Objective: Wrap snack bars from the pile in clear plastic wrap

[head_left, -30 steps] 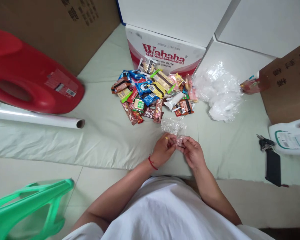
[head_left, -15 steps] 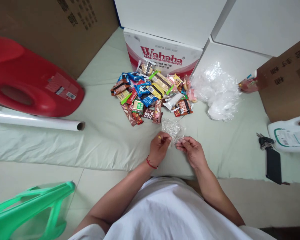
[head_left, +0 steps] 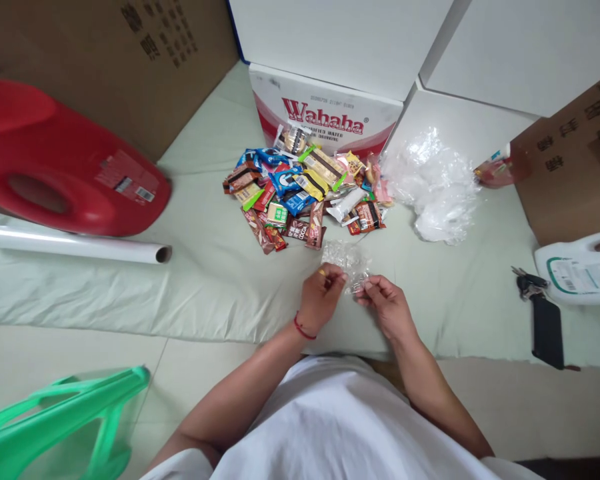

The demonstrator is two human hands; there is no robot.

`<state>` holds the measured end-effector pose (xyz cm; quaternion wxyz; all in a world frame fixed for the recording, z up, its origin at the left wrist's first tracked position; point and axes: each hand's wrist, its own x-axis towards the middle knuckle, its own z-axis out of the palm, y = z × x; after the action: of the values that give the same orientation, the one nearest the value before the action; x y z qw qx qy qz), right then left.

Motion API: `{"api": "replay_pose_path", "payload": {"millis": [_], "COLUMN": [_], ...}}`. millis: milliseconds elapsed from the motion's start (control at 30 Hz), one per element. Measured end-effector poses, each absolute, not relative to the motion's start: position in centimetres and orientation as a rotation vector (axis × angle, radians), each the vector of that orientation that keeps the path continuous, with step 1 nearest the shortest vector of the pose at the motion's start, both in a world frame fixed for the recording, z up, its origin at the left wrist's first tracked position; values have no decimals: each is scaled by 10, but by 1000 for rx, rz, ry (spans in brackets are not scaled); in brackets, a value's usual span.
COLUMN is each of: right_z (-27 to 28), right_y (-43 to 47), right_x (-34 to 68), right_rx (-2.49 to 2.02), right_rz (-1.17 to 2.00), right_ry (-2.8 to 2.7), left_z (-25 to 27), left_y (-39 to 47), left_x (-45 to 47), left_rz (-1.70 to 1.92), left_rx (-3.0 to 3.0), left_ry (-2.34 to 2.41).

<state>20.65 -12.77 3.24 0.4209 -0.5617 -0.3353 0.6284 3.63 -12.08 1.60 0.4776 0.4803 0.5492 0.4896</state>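
A small clear plastic bag (head_left: pixel 347 257), crinkled and see-through, is stretched between my two hands just above the green sheet. My left hand (head_left: pixel 323 297) pinches its left edge, thumb against curled fingers. The right edge is pinched by my right hand (head_left: pixel 387 307), its other fingers loosely curled. Beyond the bag lies a heap of wrapped snacks (head_left: pixel 300 180) in blue, yellow, brown and red packets. To the right of the heap is a pile of clear plastic bags (head_left: pixel 435 190).
A Wahaha carton (head_left: pixel 325 110) stands behind the snacks. On the left are a red jug (head_left: pixel 80 167) and a white roll (head_left: pixel 80 243). At right lie keys with a black case (head_left: pixel 547 330) beside a white bottle (head_left: pixel 580 267). A green stool (head_left: pixel 65 420) is lower left.
The plastic bag is spread somewhat flatter between my fingers. My right hand has shifted slightly to the right; both hands keep their pinch.
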Motion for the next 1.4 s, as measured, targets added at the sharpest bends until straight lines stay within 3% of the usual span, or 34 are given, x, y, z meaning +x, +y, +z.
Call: {"api": "replay_pose_path", "payload": {"millis": [500,700,767,867,933,1067,1400], "right_z": [32,54,68,81,80,55,38], "right_y": [-153,-168,-159,-137,-126,-115,-115], "right_x": [255,298,306,291,267,224,237], "right_rx": [-1635,-1610,-1594,-1554,-1528,-1608,-1615], "right_rz": [1486,2041,1923,1385,1192,1185,1395], "right_ry": [-893,-1367,-1510,-1551,-1614,-1793,-1285], "left_z": [13,4,3,7,12,17,11], "left_y": [-125,-152,-157,-157,-155,-156,-163], "left_x": [-40,-61,-61,-53,-46,-44,-63], "left_rz": [1433,1241,1213,1185,1162,1134,1183], "left_rx": [799,925,1008,1099,1135,1174,1128], "left_ry": [1699,1874,1911,1928,1900,1866,1862]}}
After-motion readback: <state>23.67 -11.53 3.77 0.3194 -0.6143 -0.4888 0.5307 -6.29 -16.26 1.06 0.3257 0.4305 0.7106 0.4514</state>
